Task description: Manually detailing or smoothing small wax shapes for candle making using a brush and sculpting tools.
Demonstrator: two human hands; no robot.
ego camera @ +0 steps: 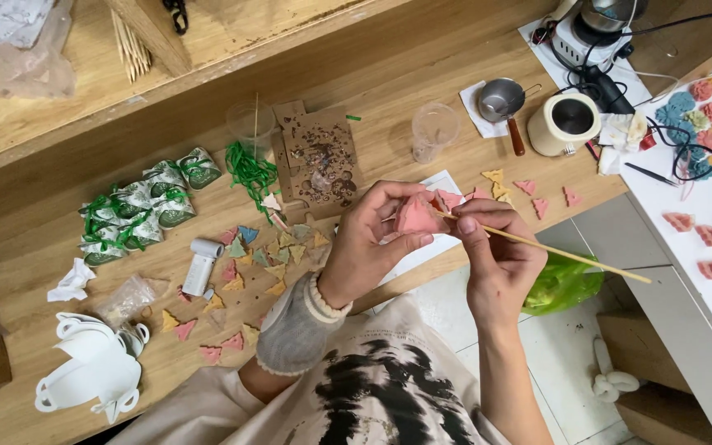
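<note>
Head view. The left hand (372,239) pinches a pink triangular piece (416,217) between thumb and fingers, which hide its far edges. The right hand (496,255) is closed on a thin wooden skewer (554,250) — its tip, at the pink piece, is hard to make out. The skewer's long axis runs from the piece down to the right, over the wooden table's (389,78) edge. Small matte triangular pieces (278,259) — pink, yellow, green, blue — lie scattered on the table beside green-ribboned sachets (146,210).
</note>
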